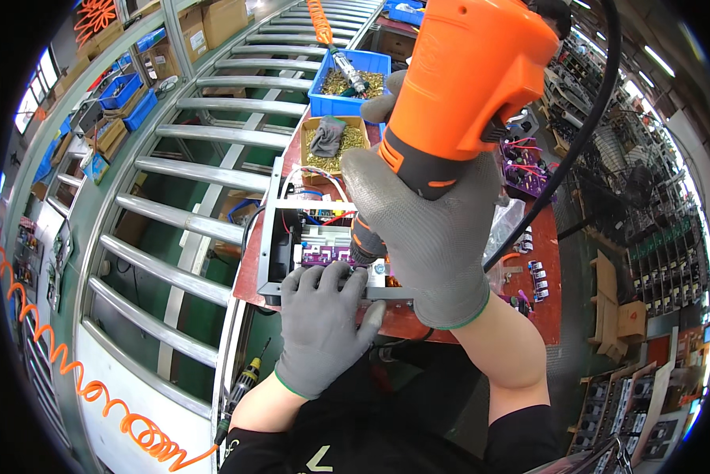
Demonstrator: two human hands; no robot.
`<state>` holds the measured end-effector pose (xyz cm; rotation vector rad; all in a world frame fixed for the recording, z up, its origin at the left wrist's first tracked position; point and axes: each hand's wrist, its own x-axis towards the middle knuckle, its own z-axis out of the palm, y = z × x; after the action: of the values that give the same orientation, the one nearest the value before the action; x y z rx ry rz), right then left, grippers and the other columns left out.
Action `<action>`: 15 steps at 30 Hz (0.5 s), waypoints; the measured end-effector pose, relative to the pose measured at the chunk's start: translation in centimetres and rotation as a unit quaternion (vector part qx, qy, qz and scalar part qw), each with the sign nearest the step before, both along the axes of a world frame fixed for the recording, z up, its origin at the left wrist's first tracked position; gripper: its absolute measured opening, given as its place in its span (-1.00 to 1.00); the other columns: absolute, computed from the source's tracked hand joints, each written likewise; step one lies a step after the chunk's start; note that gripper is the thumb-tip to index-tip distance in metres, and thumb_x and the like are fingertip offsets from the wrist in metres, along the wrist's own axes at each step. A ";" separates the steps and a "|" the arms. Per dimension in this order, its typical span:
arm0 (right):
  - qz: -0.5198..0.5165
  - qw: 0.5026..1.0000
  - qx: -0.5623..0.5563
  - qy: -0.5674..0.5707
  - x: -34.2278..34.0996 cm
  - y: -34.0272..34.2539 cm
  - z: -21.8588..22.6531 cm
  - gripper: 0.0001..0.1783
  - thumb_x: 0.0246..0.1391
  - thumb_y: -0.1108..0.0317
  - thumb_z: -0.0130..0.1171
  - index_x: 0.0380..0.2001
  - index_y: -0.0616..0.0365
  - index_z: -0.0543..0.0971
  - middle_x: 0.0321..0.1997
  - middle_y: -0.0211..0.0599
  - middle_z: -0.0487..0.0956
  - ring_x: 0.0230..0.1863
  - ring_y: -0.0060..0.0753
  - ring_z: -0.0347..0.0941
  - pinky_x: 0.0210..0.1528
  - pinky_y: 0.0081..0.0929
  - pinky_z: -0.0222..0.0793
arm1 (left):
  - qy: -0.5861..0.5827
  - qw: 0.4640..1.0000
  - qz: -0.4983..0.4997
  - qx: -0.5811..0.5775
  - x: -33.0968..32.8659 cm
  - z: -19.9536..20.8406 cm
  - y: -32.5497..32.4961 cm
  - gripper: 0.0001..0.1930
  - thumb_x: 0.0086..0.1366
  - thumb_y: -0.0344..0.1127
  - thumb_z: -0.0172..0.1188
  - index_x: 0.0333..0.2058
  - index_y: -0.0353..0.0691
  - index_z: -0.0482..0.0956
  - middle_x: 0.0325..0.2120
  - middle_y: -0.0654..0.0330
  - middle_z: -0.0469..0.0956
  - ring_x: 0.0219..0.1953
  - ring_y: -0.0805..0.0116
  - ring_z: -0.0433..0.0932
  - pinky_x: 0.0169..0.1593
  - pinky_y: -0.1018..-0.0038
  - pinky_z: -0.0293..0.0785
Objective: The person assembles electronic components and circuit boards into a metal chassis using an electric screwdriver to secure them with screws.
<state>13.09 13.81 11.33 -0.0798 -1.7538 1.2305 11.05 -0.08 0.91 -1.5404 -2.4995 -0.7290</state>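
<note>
My gloved right hand (438, 229) is wrapped round an orange corded power drill (465, 79), whose body rises close to the camera. The drill's black-and-orange striped nose (365, 242) points down into an open metal case (270, 237) with circuit boards and wires inside. Its tip is hidden among these parts. My gloved left hand (323, 324) lies at the case's front rail, fingers bent over it and thumb in front, gripping the edge. A purple circuit board (323, 253) shows just beyond the left fingertips.
The red tabletop (540, 316) bears a cardboard box of brass-coloured screws (347, 142) with a grey glove on it, and a blue bin (319, 99) behind. A roller conveyor (189, 189) runs along the left. A black cable (584, 142) arcs on the right; a yellow-and-black screwdriver (247, 379) hangs by the table.
</note>
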 end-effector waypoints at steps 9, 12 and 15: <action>-0.053 0.995 0.081 0.003 -0.3 0.3 0.0 -0.54 -0.11 0.53 0.42 -0.07 0.18 0.55 -0.08 -0.35 0.62 -0.10 -0.52 0.54 0.03 -0.47 0.45 | 0.034 0.999 0.005 -0.014 0.2 -0.4 0.2 -0.52 0.25 0.03 0.24 -0.03 -0.21 0.65 -0.16 0.12 0.57 -0.07 0.13 0.51 0.19 0.06 0.27; -0.048 0.996 0.075 -0.005 -0.3 0.2 0.0 -0.53 -0.10 0.53 0.42 -0.06 0.18 0.54 -0.08 -0.36 0.62 -0.09 -0.53 0.54 0.04 -0.47 0.45 | 0.038 0.999 -0.001 -0.006 0.1 -0.5 0.3 -0.51 0.24 0.04 0.24 -0.03 -0.22 0.64 -0.16 0.13 0.57 -0.08 0.16 0.52 0.16 0.09 0.29; -0.041 0.997 0.065 -0.011 -0.3 0.0 0.2 -0.52 -0.09 0.53 0.41 -0.04 0.18 0.54 -0.08 -0.36 0.62 -0.08 -0.54 0.53 0.04 -0.45 0.46 | 0.067 0.998 -0.008 0.004 0.0 -0.7 0.4 -0.51 0.25 0.05 0.25 -0.03 -0.23 0.64 -0.16 0.13 0.57 -0.10 0.18 0.53 0.14 0.12 0.31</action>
<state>12.78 13.82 11.51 -0.0894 -1.8276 1.0583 11.06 0.35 0.19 -1.5540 -2.3884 -0.6157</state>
